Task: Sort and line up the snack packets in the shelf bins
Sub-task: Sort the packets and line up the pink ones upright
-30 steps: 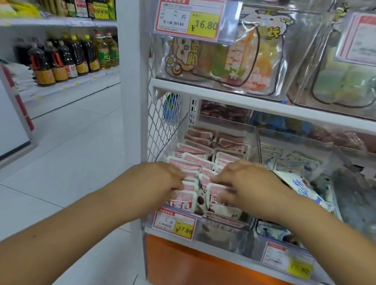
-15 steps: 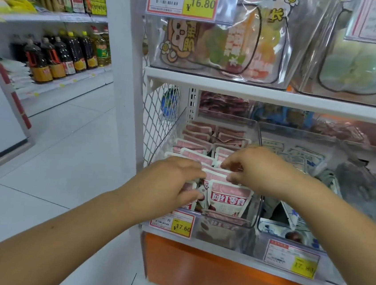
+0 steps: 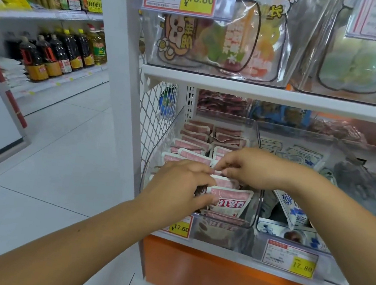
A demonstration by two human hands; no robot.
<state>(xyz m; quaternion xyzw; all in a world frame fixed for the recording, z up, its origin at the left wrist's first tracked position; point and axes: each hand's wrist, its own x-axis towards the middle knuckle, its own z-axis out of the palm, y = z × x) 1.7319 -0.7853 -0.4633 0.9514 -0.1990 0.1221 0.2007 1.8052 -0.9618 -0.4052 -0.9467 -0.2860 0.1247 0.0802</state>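
Observation:
Pink-and-white snack packets point(image 3: 196, 146) stand in two rows inside a clear plastic bin point(image 3: 253, 202) on the lower shelf. The front packet point(image 3: 230, 201) faces me with red lettering. My left hand point(image 3: 178, 185) curls its fingers round the upper edges of the packets at the front left of the bin. Just behind, my right hand point(image 3: 251, 167) pinches the top of a pink packet with its fingertips. Both hands hide the middle packets.
To the right, a bin holds blue-and-white packets point(image 3: 291, 206). Price tags point(image 3: 180, 228) hang on the shelf front. Clear bins of large bags point(image 3: 218, 43) fill the shelf above. White mesh point(image 3: 155, 115) closes the shelf's left end. Oil bottles point(image 3: 59, 57) line shelves across the aisle.
Both hands moved slightly back and up over the pink packets. The front packet with red lettering, earlier covered by my right hand, now stands exposed.

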